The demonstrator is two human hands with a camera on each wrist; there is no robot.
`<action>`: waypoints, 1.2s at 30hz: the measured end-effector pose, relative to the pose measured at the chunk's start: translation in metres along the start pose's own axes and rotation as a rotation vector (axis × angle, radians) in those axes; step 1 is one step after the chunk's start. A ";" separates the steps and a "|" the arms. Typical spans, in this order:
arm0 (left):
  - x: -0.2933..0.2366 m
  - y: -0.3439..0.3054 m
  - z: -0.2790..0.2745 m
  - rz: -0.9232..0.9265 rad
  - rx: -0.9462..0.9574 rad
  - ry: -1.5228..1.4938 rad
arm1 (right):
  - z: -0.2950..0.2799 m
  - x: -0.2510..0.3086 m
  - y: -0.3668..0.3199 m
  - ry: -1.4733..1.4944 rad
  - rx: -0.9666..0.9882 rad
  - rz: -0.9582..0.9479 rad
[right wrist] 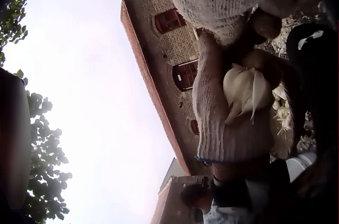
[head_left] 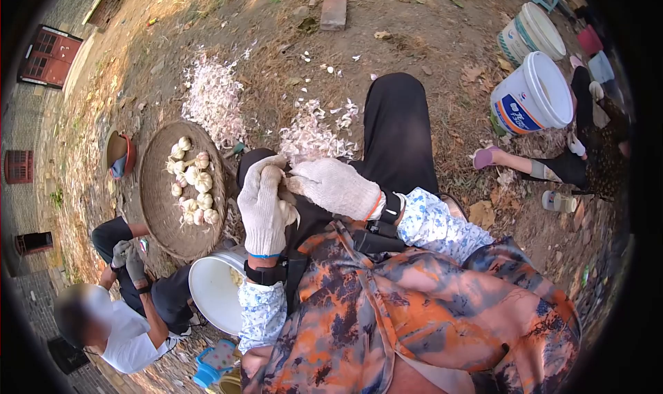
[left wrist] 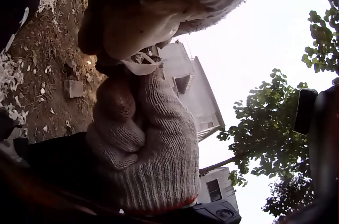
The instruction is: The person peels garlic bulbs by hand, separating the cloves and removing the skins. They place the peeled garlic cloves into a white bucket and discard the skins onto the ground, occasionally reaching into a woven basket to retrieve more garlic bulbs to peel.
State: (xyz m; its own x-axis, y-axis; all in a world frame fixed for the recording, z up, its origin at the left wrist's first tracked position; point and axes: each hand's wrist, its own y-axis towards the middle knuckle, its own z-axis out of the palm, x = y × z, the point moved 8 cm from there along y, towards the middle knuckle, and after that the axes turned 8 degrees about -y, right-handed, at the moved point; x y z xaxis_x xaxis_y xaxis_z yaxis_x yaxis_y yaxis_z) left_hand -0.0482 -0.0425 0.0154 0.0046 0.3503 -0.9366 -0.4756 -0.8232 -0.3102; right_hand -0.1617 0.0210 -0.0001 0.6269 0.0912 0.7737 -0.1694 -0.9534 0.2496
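Both hands wear knitted white gloves and meet above my lap in the head view. My left hand (head_left: 264,204), with the blue cuff, curls around a partly peeled garlic bulb (right wrist: 245,90), which shows in its palm in the right wrist view. A smooth pale part of the garlic (left wrist: 139,30) shows in the left wrist view, with a loose strip of peel (left wrist: 142,67) below it. My right hand (head_left: 338,187), with the orange cuff, bends its fingers and pinches at the garlic's edge beside that strip. The exact pinch is partly hidden by the fingers.
A round woven basket (head_left: 153,207) with several garlic bulbs (head_left: 202,181) stands at the left. Beside my left arm is a white bucket (head_left: 210,294). Garlic skins (head_left: 214,98) litter the ground ahead. White buckets (head_left: 532,93) stand at right; another person (head_left: 121,311) sits at left.
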 end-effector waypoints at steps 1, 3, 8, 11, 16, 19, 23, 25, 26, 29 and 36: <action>0.000 -0.001 -0.002 -0.002 -0.007 -0.002 | -0.001 0.002 0.000 0.009 -0.010 -0.036; -0.001 -0.001 -0.002 -0.025 0.008 0.023 | 0.001 0.004 -0.002 -0.036 -0.101 -0.167; 0.013 0.000 -0.003 -0.064 0.159 -0.096 | 0.011 -0.014 -0.006 0.455 0.265 0.234; 0.010 -0.005 0.001 -0.156 0.212 -0.142 | 0.004 -0.008 -0.006 0.575 0.286 0.281; 0.014 0.001 -0.003 -0.145 0.114 -0.205 | 0.007 -0.005 -0.001 0.509 0.286 0.151; 0.012 0.007 -0.013 -0.039 -0.033 -0.085 | 0.015 -0.005 0.001 0.441 0.326 0.225; -0.005 0.006 -0.012 0.215 -0.097 0.196 | 0.004 0.011 0.005 0.314 0.275 0.143; -0.007 0.006 -0.012 0.275 -0.118 0.296 | 0.011 0.009 0.006 0.286 0.243 0.094; -0.010 0.005 -0.011 0.345 -0.114 0.355 | 0.012 0.008 0.007 0.180 0.076 -0.092; -0.013 0.004 -0.010 0.281 -0.083 0.327 | -0.001 0.017 0.008 0.185 0.068 -0.067; 0.009 -0.001 -0.008 -0.146 -0.013 0.010 | 0.012 -0.002 -0.007 0.437 0.194 0.105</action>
State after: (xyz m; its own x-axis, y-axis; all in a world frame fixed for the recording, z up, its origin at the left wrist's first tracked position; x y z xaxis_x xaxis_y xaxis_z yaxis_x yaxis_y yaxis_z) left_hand -0.0408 -0.0426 0.0061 0.0817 0.4624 -0.8829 -0.4574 -0.7697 -0.4454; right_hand -0.1526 0.0243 -0.0104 0.2294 0.0639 0.9712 -0.0439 -0.9962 0.0759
